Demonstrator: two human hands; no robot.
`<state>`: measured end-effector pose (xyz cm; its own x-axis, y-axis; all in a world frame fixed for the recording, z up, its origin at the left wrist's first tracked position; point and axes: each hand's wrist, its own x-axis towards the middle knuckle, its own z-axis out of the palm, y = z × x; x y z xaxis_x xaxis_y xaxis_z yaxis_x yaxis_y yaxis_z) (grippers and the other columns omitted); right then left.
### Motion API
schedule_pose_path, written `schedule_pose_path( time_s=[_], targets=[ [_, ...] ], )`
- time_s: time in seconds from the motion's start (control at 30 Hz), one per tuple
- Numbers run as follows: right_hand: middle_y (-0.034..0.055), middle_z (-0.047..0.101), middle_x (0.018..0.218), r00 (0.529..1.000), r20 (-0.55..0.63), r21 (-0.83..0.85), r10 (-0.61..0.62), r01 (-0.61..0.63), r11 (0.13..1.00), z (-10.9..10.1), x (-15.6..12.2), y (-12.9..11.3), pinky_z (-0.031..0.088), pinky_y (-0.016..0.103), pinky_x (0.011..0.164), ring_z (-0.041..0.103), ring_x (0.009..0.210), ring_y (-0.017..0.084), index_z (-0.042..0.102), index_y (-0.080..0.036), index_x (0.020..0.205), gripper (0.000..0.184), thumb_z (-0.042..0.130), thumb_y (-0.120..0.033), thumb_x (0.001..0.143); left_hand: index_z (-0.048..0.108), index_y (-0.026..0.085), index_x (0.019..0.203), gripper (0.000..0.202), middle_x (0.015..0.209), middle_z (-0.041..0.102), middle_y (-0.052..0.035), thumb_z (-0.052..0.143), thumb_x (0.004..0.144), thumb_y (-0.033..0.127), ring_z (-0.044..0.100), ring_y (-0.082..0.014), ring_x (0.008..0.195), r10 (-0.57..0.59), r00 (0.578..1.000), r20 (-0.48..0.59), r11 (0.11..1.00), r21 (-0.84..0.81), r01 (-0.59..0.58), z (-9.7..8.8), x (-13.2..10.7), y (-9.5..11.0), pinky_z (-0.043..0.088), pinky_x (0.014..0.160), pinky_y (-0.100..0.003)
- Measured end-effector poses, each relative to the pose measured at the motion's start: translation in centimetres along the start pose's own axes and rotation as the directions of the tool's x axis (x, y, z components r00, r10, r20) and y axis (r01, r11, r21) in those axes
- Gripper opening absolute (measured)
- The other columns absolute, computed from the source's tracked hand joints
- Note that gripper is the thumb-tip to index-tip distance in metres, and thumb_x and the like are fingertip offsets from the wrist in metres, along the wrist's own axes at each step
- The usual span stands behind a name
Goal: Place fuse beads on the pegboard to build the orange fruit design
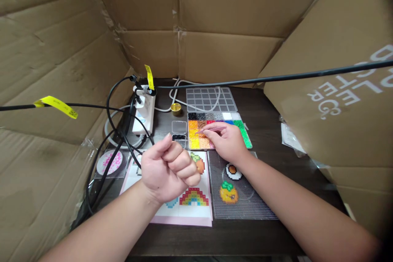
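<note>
My right hand (pixel 229 141) pinches a pair of pink tweezers (pixel 211 129). Their tips point left, over the yellow and orange compartments of the bead box (pixel 245 133), which holds small beads sorted by colour. My left hand (pixel 172 166) is curled into a fist above the pattern sheet (pixel 193 215), palm side toward me, and no object shows in it. A rainbow chart (pixel 194 197) is printed on that sheet. To its right lies a clear pegboard (pixel 248 211) bearing an orange fruit bead figure (pixel 229 193) with green leaves and a fried-egg bead figure (pixel 233 171), partly beside my right forearm.
The bead box's clear lid (pixel 211 99) is folded back. Nearby are a small gold cup (pixel 176 109) and a small case of black beads (pixel 179 138). A power strip (pixel 149 112), black cables and a dish of pink beads (pixel 109 162) stand left. Cardboard walls (pixel 230 53) surround the table.
</note>
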<state>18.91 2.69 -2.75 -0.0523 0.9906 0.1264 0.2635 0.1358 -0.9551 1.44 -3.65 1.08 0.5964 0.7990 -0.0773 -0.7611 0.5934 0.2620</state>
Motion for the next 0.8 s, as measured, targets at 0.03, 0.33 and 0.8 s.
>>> schedule_pose_path(
  time_s=[0.03, 0.33, 0.8],
  targets=[
    [0.0081, 0.076, 0.08, 1.0, 0.001, 0.002, -0.002, 0.002, 1.0, 0.0, 0.0, 0.0, 0.057, 0.032, 0.065, 0.071, 0.072, 0.02, 0.072, -0.017, 0.074, 0.014, 0.069, -0.03, 0.075, 0.012, 0.02, 0.05, 0.055, 0.047, 0.004, 0.0062, 0.044, 0.089, 0.041, 0.005, -0.0103, 0.045, 0.0, 1.0, -0.008, 1.0, 0.006, 0.0, 0.0, 0.0, 0.0, 0.016, 0.048, -0.028],
    [0.008, 0.075, 0.077, 1.0, 0.002, 0.004, -0.01, 0.01, 1.0, -0.1, -0.2, 0.2, 0.055, 0.029, 0.059, 0.069, 0.072, 0.02, 0.074, -0.016, 0.076, 0.015, 0.066, -0.029, 0.078, 0.013, 0.02, 0.05, 0.053, 0.047, 0.005, 0.0061, 0.045, 0.088, 0.039, 0.004, -0.0104, 0.045, 0.003, 1.0, 0.017, 1.0, -0.013, -0.003, -0.1, 0.0, 0.1, 0.014, 0.048, -0.028],
    [0.0059, 0.073, 0.067, 0.989, -0.14, 0.055, -0.055, 0.063, 0.996, -2.1, -1.0, -2.7, 0.043, 0.023, 0.041, 0.052, 0.045, 0.009, 0.076, -0.015, 0.08, 0.014, 0.068, -0.026, 0.08, 0.013, 0.021, 0.049, 0.051, 0.048, 0.004, 0.0055, 0.044, 0.086, 0.037, 0.004, -0.011, 0.047, 0.023, 0.996, -0.084, 0.999, -0.031, -0.025, -0.1, 0.2, 0.3, 0.013, 0.049, -0.029]
  ],
)
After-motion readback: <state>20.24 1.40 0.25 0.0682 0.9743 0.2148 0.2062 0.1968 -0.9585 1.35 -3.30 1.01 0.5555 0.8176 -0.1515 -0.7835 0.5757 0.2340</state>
